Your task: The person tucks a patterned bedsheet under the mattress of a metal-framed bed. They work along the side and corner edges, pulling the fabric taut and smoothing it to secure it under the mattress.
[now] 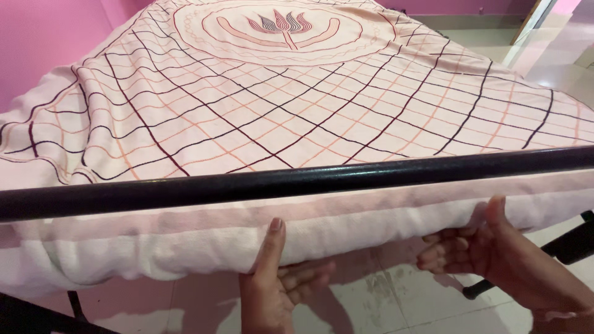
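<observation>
- My left hand (275, 281) sits at about six o'clock in the view, palm up, thumb raised flat against the hanging edge of the bedsheet (260, 117), the other fingers loosely curled beneath the fold. It is half open, pressing and cupping rather than pinching.
- My right hand (489, 253) is at four o'clock, fingers spread and bent under the same edge, thumb up on the cloth; open, supporting from below.
- I think the fingertips reach under the mattress (185, 247), but the fold hides them, so I cannot be sure.
- To do this well, I would keep both palms flat, push the slack in evenly and work along the edge so no bulge forms.
- Above the hands, a black metal rail (297, 179) crosses from nine to three o'clock.
- The checked sheet with its flower motif (281, 25) runs to twelve o'clock; pink wall (37, 37) at ten.
</observation>
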